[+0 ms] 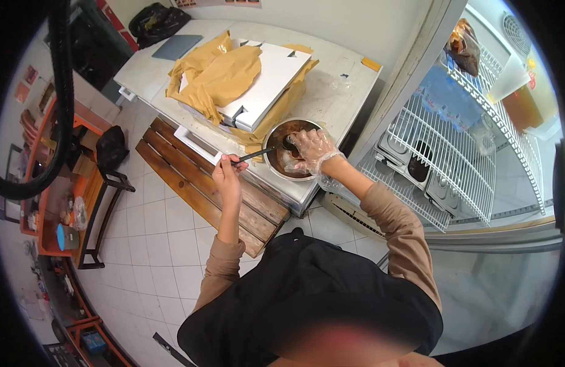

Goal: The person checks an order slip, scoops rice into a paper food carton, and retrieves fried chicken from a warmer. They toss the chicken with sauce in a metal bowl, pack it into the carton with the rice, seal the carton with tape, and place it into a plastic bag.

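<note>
My left hand (pixel 228 166) is closed around the long handle of a black ladle (pixel 257 155). The ladle slants into a round metal bowl (pixel 268 136) with dark reddish-brown contents on its inside. Over that bowl is my right hand (pixel 313 147), in a clear plastic glove, its fingers and thumb bent around the ladle's dark head. The fingers partly cover the head, so what it holds is hidden. The bowl stands at the near right corner of a white chest-like counter (pixel 334 92).
White boards (pixel 276 67) and crumpled brown paper (pixel 233 79) lie left of the bowl. A wooden slatted platform (pixel 190 177) is below the counter. To the right, an open fridge has wire shelves (pixel 448 140) with metal containers (pixel 423 162). An open drawer (pixel 197 142) juts from the counter.
</note>
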Demonstrator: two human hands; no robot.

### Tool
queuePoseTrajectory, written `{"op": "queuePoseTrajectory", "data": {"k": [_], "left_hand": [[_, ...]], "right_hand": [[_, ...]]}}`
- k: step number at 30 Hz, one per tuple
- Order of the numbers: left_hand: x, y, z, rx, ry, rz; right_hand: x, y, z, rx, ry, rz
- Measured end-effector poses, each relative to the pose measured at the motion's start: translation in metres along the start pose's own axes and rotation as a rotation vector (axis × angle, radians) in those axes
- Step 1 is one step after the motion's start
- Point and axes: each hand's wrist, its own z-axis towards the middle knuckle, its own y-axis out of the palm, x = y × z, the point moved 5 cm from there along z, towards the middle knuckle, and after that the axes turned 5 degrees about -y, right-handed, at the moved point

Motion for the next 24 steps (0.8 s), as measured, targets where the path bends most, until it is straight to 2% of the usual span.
{"op": "queuePoseTrajectory", "data": {"k": [4,6,10,12,16,18,21,22,24], "left_hand": [[-0.001,0.006,0.0,-0.038,0.066,0.105],[0.013,0.016,-0.007,-0.072,0.222,0.255],[0.03,0.027,-0.017,-0.146,0.355,0.38],[0.027,0.024,-0.016,-0.113,0.342,0.333],[0.017,0.018,-0.012,-0.091,0.275,0.22],[0.01,0.01,-0.009,-0.085,0.203,0.081],[0.006,0.001,-0.006,-0.079,0.149,0.002],[0.006,0.0,-0.006,-0.083,0.148,0.006],[0.014,0.003,-0.01,-0.083,0.239,0.214]], "right_hand": [[0.0,0.003,-0.003,-0.02,0.144,0.04],[0.006,0.009,-0.003,-0.052,0.241,0.04],[0.01,0.009,-0.002,-0.161,0.352,0.055],[-0.001,-0.003,0.0,0.042,0.355,0.132],[-0.018,0.004,-0.003,0.105,0.154,0.017],[-0.009,0.006,-0.001,0.066,0.158,0.016],[-0.003,0.008,0.001,-0.044,0.049,0.037],[-0.005,0.006,0.002,-0.042,0.053,0.041],[-0.007,0.005,0.005,-0.077,0.124,-0.049]]}}
